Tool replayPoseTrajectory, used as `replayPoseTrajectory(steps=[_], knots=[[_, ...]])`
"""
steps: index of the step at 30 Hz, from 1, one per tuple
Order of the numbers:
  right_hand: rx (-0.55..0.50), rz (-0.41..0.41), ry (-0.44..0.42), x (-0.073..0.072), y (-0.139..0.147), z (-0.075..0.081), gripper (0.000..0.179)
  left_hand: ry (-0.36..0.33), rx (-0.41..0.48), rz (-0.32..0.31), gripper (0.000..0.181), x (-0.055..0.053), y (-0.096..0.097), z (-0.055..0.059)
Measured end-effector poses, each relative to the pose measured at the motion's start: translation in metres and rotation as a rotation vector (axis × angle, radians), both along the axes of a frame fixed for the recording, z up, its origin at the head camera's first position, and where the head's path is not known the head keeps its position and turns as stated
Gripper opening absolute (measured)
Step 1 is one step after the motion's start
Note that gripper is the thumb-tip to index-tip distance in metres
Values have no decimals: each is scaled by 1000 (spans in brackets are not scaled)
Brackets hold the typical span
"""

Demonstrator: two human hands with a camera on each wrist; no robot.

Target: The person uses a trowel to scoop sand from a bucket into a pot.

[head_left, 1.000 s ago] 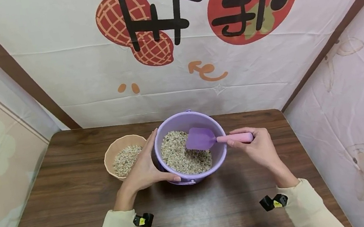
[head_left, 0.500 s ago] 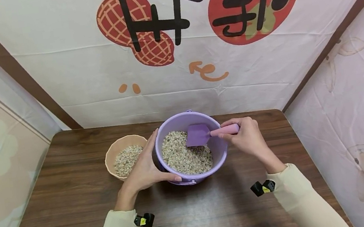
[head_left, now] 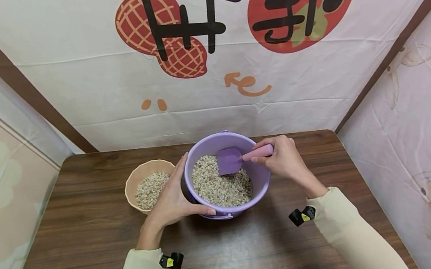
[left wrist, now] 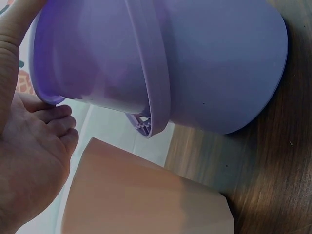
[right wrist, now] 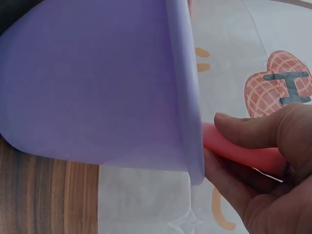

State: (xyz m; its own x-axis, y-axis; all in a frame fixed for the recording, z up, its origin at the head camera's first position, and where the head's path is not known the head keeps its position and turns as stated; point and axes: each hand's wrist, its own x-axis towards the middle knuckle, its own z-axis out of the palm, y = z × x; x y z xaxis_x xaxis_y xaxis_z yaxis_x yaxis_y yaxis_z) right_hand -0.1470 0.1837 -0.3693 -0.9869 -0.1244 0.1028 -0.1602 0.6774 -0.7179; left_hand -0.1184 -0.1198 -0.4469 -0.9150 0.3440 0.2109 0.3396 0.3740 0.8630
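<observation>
A purple bucket (head_left: 263, 183) stands on the table, part-filled with small pale, speckled grains (head_left: 216, 187). My left hand (head_left: 171, 200) holds its left side, thumb along the near rim and fingers toward the far side; in the left wrist view the fingertips (left wrist: 63, 109) curl at the rim. With my right hand (head_left: 282, 157) I grip the pink handle (head_left: 258, 152) of a small shovel over the right rim. The shovel's purple blade (head_left: 229, 161) is inside the bucket, its lower edge at the grains. In the right wrist view the bucket wall hides the blade.
A peach-coloured faceted bowl (head_left: 133, 183) holding similar grains stands left of the bucket, partly behind my left hand. The bucket's handle (left wrist: 153, 73) hangs down its side. A printed cloth (head_left: 111, 98) rises behind the wooden table (head_left: 90, 244).
My right hand has moved left and slightly away from me, carrying the shovel further into the bucket. The left hand and the bucket have stayed in place.
</observation>
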Motion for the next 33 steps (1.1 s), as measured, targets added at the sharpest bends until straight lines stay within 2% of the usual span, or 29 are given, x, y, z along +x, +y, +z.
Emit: replayPoseTrajectory(steps=[14,29,33], knots=[[-38,30,-58,-6,-2,2,17,7,21,-12,149,-1,1,0],[-135,160,-77,-10,-5,-6,14,0,13,-10,150,-1,1,-1],[-142,163,-77,-8,-6,-9,16,0,16,-8,150,-1,1,-1]])
